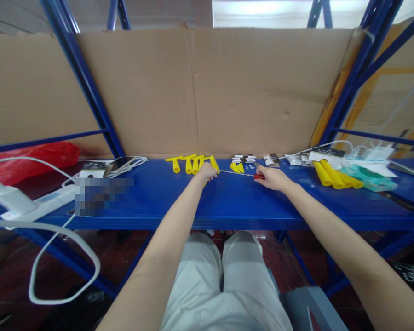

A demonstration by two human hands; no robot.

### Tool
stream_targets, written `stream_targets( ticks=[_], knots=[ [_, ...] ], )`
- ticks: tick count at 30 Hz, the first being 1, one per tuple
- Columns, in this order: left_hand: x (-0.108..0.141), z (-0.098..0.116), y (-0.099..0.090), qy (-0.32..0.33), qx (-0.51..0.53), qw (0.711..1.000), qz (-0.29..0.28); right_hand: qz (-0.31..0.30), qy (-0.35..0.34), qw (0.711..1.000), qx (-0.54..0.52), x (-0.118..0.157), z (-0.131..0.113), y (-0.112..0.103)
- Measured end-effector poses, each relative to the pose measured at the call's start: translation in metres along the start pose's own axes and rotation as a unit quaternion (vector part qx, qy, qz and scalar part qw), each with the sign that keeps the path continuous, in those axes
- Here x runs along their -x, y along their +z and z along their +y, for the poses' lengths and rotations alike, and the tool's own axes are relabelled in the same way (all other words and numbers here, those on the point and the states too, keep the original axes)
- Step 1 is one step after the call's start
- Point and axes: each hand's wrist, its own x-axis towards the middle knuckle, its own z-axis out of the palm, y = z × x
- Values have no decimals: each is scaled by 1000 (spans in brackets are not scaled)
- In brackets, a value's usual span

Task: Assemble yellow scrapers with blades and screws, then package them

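My left hand (208,172) is closed round a yellow part (214,163) near the middle of the blue table (241,197). In my right hand (271,177) is the red handle of a screwdriver (258,176); its long metal shaft points left, and its tip is at the yellow part. Left of my left hand, several yellow T-shaped pieces (188,164) stand in a row. Between my hands, beyond the shaft, lie small flat yellow pieces (237,168) and a stack of black-and-white packets (244,158). Small bits (250,167) lie beside them.
Yellow tubes (331,177) and a green plastic bag (372,178) lie at the right. A power strip (51,202), white cables (131,164) and a red bag (37,161) occupy the left. Cardboard (227,92) stands behind, between blue posts.
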Motion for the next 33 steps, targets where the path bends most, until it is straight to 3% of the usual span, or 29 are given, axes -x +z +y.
stream_targets(
  ticks=[13, 33],
  knots=[
    [-2, -1, 1, 3, -20, 1000, -1, 2, -17, 998, -54, -6, 9, 12],
    [1, 1, -2, -1, -32, 999, -10, -10, 5, 1000, 9, 0, 0, 0]
  ],
)
